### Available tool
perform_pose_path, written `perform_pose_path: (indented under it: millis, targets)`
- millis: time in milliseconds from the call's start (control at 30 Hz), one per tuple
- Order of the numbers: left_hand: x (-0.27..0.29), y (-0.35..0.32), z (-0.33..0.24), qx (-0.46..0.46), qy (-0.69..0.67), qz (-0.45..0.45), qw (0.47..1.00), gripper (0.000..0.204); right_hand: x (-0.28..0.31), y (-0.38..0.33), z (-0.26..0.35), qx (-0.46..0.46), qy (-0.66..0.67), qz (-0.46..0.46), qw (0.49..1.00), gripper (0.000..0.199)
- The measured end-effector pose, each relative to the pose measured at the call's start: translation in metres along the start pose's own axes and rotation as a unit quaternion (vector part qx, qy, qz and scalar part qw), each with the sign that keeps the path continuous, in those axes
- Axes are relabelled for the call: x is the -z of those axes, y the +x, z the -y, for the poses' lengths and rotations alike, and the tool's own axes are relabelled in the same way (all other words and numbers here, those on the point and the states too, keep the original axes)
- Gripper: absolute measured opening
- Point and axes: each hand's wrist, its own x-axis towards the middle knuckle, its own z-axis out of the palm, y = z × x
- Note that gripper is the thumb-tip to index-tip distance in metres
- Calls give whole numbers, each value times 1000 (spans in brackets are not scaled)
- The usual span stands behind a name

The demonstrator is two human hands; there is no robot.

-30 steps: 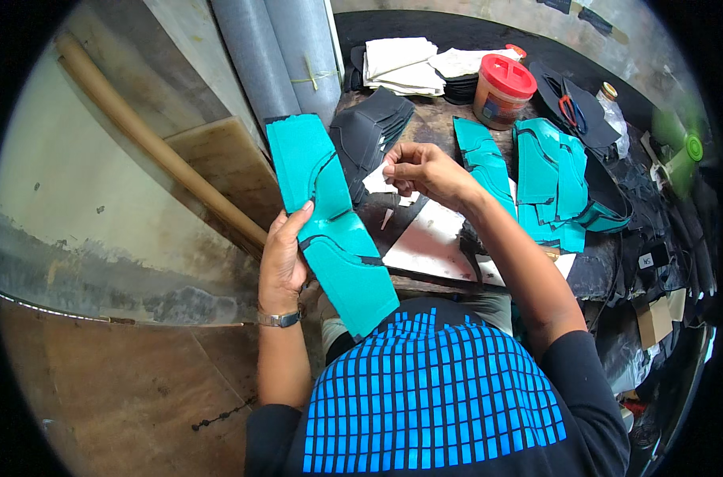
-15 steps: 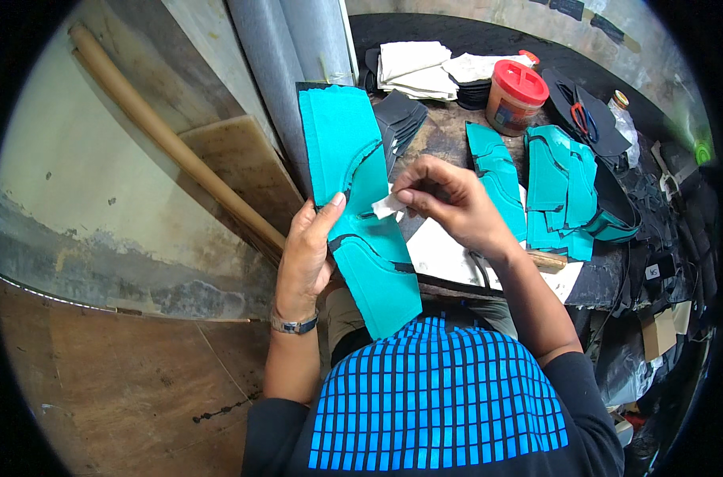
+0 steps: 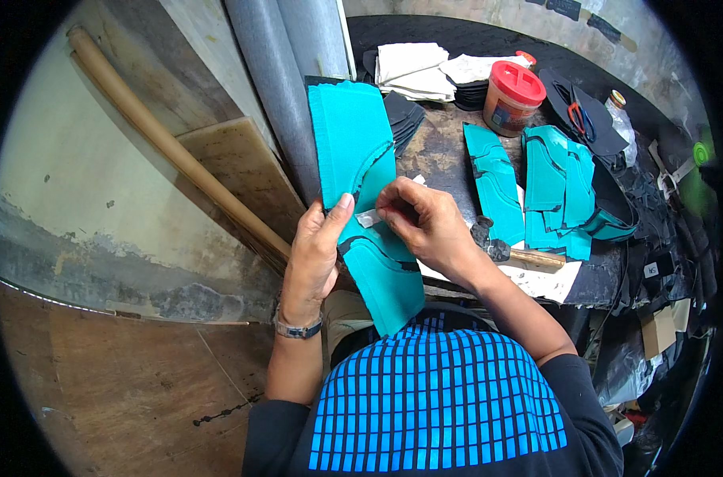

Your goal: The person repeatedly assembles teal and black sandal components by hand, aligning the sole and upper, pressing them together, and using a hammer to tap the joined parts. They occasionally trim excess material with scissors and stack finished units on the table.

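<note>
The left hand [image 3: 312, 253] grips the edge of a long teal fabric piece [image 3: 360, 187], thumb pressed on its face, holding it up in front of the person's chest, above the near edge of the bench [image 3: 441, 151]. The right hand [image 3: 425, 226] pinches a small pale strip [image 3: 368, 218] against the fabric's middle. More teal pieces [image 3: 556, 187], a red-lidded jar [image 3: 511, 97] and a hammer [image 3: 505, 251] lie on the bench.
</note>
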Motion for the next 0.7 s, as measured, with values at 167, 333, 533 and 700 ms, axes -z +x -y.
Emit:
perform_pose_path:
  millis: [167, 333, 533, 700]
  targets:
    - [-4, -4, 2, -19, 8, -8, 1000, 26, -6, -3, -2, 25, -65, -33, 997, 9]
    - [-1, -4, 3, -16, 25, 9, 1000, 32, -7, -5, -1, 51, -94, -42, 993, 11]
    - [-4, -3, 10, -34, 79, -9, 996, 29, -6, -8, -3, 100, -140, -36, 985, 13]
    - [-6, -2, 9, -68, 184, -24, 980, 26, -1, -12, 1, 47, -59, -31, 997, 24]
